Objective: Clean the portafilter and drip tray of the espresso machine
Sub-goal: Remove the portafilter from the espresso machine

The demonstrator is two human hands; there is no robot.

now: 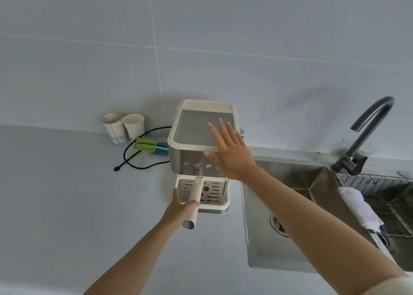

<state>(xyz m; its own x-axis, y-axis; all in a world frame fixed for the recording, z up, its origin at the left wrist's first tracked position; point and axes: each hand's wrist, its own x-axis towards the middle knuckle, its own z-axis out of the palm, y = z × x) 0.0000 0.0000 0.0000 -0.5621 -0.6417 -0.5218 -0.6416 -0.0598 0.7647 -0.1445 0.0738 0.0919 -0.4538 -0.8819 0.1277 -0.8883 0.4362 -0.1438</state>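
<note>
Portafilter (194, 202) handle sat gripped in the left hand (178, 209) fingers above the drip tray (215, 203); right hand (228, 148) fingers lay spread flat atop the espresso machine (192, 153).

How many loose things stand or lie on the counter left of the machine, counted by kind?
Paper cups: 2
Brushes with green heads: 2
Black cable: 1
Total: 5

Cream portafilter (194, 202) locked in, above slotted drip tray (212, 190)
</note>
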